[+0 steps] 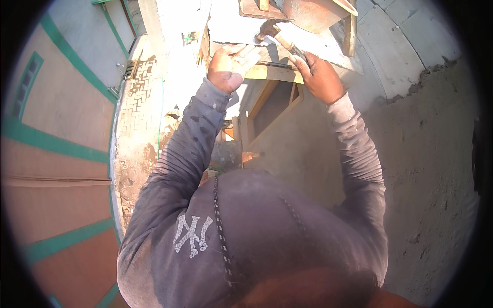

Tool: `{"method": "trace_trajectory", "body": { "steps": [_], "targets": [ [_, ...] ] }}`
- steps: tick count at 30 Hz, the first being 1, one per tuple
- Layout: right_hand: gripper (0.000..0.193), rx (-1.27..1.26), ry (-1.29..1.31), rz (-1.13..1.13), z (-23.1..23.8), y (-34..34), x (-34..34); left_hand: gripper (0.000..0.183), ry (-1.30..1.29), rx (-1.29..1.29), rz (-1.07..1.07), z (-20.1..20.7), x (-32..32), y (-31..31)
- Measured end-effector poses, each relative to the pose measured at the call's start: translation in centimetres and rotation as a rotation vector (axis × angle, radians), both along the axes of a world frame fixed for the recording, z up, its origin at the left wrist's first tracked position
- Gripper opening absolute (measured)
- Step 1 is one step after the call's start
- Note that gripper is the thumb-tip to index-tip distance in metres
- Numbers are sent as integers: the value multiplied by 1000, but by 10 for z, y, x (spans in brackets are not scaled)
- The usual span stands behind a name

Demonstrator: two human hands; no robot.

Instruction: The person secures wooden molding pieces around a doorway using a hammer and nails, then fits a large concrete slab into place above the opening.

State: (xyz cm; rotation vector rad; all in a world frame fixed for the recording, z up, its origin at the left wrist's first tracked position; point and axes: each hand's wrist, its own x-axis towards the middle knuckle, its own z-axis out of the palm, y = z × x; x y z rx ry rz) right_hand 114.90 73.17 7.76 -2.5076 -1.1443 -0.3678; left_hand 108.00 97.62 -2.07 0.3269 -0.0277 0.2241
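Note:
My right hand (322, 78) is closed round the handle of a claw hammer (268, 31), whose dark head points up and to the left, beyond my left hand. My left hand (231, 68) is open, palm turned partly up and fingers stretched to the right, with nothing visible in it. Both hands are over a wooden board (272, 54) at the top of the view. A pale timber edge (280, 73) runs just below the board. Strong sunlight washes out detail around the fingers.
An orange-brown tub (314, 15) stands beyond my right hand, beside an upright wooden post (350, 37). Below is a wooden frame (264, 105). A rough grey wall (426, 169) rises at right. Far down on the left lies a paved path (138, 84) along a green-trimmed building (61, 108).

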Motion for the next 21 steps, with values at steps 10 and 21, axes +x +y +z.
{"method": "trace_trajectory", "body": {
  "steps": [10,21],
  "targets": [
    [41,-47,-5,34,5,13,1,32,18,-38,78,0,-4,2],
    [40,-23,-35,92,1,34,-3,23,65,23,132,-2,-14,11]
  ]
}}
